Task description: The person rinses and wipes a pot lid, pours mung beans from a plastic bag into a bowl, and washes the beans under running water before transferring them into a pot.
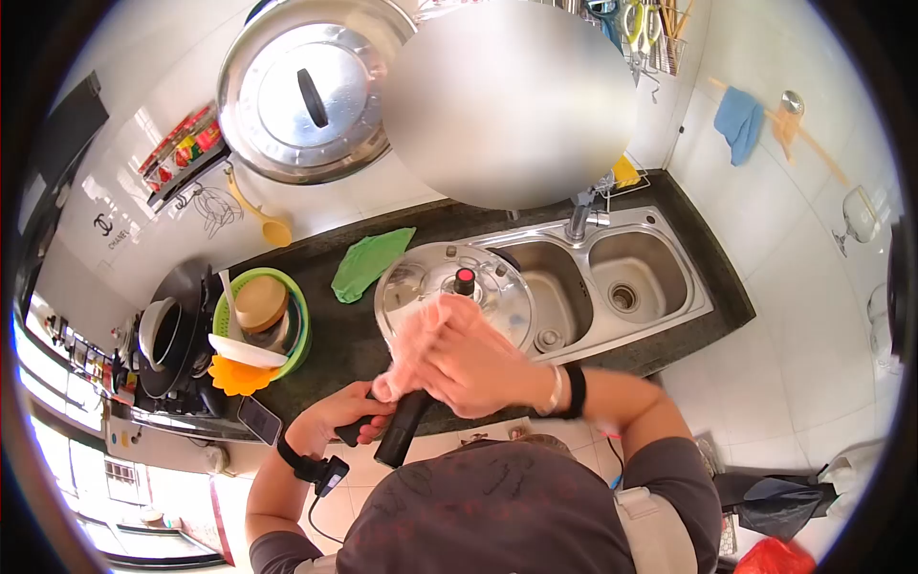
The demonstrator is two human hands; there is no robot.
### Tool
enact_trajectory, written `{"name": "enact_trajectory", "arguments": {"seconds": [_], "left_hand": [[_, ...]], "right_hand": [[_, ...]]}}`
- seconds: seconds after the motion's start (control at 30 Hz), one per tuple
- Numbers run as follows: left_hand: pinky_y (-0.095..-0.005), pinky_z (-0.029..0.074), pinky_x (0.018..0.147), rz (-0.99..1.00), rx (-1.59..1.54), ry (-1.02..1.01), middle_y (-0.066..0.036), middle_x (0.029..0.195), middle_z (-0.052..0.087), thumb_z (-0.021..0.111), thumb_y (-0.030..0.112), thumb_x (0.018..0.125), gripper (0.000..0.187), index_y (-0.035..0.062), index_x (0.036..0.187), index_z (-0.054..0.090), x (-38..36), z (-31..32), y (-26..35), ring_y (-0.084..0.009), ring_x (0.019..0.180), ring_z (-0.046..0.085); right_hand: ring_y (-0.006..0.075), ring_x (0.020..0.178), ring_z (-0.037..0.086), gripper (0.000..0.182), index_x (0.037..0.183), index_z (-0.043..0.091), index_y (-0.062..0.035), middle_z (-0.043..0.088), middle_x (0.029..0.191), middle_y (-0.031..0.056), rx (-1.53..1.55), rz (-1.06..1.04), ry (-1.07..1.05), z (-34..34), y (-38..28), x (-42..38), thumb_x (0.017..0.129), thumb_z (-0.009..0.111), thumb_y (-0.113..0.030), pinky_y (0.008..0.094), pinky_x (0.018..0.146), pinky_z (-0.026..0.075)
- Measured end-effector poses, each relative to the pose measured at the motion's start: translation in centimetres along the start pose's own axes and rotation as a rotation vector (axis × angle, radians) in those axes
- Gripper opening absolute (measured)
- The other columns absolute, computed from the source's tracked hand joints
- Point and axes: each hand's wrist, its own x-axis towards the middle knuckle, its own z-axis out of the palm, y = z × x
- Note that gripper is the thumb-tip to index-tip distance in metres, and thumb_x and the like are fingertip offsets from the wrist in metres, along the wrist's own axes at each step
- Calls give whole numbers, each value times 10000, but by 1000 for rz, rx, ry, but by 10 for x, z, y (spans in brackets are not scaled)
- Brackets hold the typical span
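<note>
A shiny metal pressure cooker (406, 277) with a round lid and a red-topped knob (465, 276) stands on the counter in front of me. Two black handles stick out from it toward my body. My left hand (342, 409) is closed around the left black handle (353, 431); the other black handle (404, 432) lies just to its right. A pink cloth (435, 325) is bunched under my right hand (478, 368), whose fingers press it against the near side of the lid and the handle base. The cloth hides that part of the cooker.
A double sink (626, 287) with a faucet adjoins the cooker on the right. Behind the cooker lies a green cloth (373, 263). Leftward are a green basket (304, 330) of dishes, a phone (259, 419) at the counter edge and a wok (177, 335). A large lid (306, 91) hangs above.
</note>
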Motion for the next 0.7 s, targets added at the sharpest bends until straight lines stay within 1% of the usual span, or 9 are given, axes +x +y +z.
{"name": "enact_trajectory", "arguments": {"seconds": [0.1,0.13,0.17,0.23,0.37,0.47,0.57,0.6,0.7], "left_hand": [[-236,348,371,-13,22,20,-6,589,447,564,134,900,161,63,803,457,-1,-1,-5,-86,423,431],[-237,351,370,6,12,23,-6,591,448,569,131,896,147,59,824,463,-2,3,-6,-86,423,432],[-239,353,368,27,3,27,-5,592,449,574,129,892,137,55,845,469,-3,6,-5,-85,423,433],[-242,360,367,29,-8,53,-7,599,459,587,126,882,139,50,879,472,-1,0,-12,-85,423,437],[-240,371,375,54,-13,9,-14,606,475,600,119,874,152,44,829,475,-2,-7,-14,-92,430,446],[-238,363,376,83,-31,-14,-24,612,477,599,109,878,163,34,787,487,1,-14,-19,-100,441,450],[-241,355,372,118,-156,8,-38,637,483,585,122,893,159,26,801,498,-1,-13,-21,-109,454,453],[-252,353,366,100,-250,-39,-60,656,489,575,127,878,129,14,847,520,4,-23,-30,-127,457,456],[-255,353,366,168,-384,-109,-89,681,519,557,127,833,148,-3,899,532,2,-32,-35,-148,475,477]], "right_hand": [[260,1063,565,355,1024,653,-72,626,1076,158,-66,95,-416,42,63,66,815,545,-336,399,884,423],[246,1027,598,407,1014,671,-85,652,1041,142,-380,102,-456,72,96,82,809,530,-406,385,853,450],[316,1025,580,457,969,663,-47,629,1084,172,-312,217,-494,39,80,93,869,436,-431,425,947,366],[292,1021,590,492,966,665,-42,637,1070,156,-659,213,-168,30,72,92,837,466,-473,371,922,404],[185,1074,589,417,1112,651,-108,634,1141,79,-454,536,-709,7,88,134,883,428,-376,328,933,404],[219,1134,546,434,1145,632,-115,604,1189,93,-233,376,-747,38,84,102,901,391,-381,365,976,368],[296,1256,417,454,1209,582,-88,518,1289,148,-493,-69,-165,87,54,41,905,393,-367,472,1026,289],[316,1311,329,463,1226,548,-28,456,1331,198,-239,14,-227,76,37,34,900,423,-332,536,1007,270],[316,1155,488,423,1164,560,24,548,1218,176,-38,-141,121,92,-4,17,879,489,-280,448,1009,311]]}}
